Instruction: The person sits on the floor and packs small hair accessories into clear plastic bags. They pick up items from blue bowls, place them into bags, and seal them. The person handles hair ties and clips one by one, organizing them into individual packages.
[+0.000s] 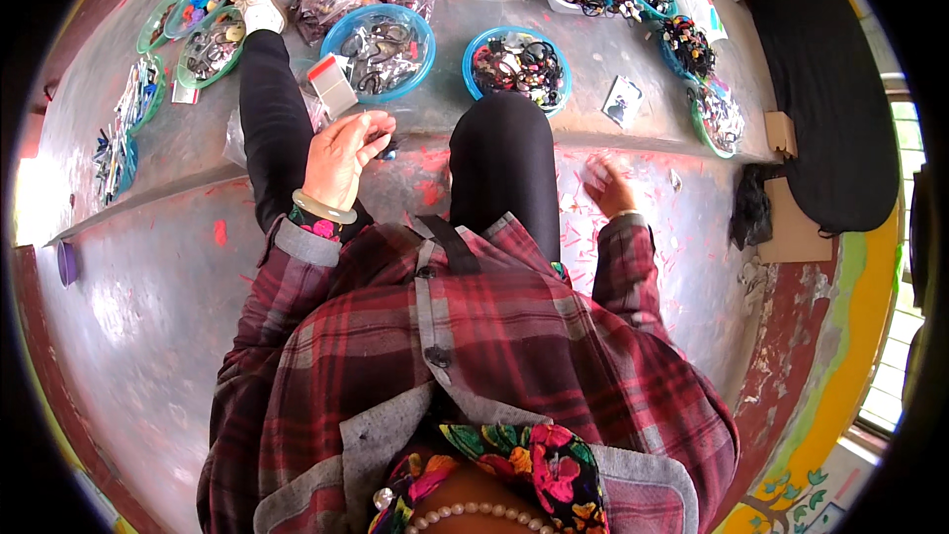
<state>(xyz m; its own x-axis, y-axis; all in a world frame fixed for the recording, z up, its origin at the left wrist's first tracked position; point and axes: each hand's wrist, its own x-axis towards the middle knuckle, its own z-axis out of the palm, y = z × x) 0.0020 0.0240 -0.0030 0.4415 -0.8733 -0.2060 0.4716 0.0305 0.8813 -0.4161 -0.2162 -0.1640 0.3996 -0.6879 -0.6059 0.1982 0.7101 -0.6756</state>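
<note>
My left hand (341, 156) is raised beside my left leg, its fingers loosely bent and the thumb apart from them. No held thing shows in it. Just past its thumb is a small dark object (389, 150), too small to name. Down to the right of my knee, my right hand (608, 188) hovers over the floor, its fingers blurred but spread and holding nothing I can see. Ahead of the hands stand a blue basket (432, 51) of dark and clear-wrapped small pieces and another blue basket (469, 67) of mixed black, red and pale small items.
A red and white box (332, 85) leans by the first basket. A white card (623, 101) lies on the raised step. More baskets of small goods line the left, back and right, including a green basket (700, 129). A black bag (753, 206) sits near cardboard (799, 222). Red scraps litter the floor.
</note>
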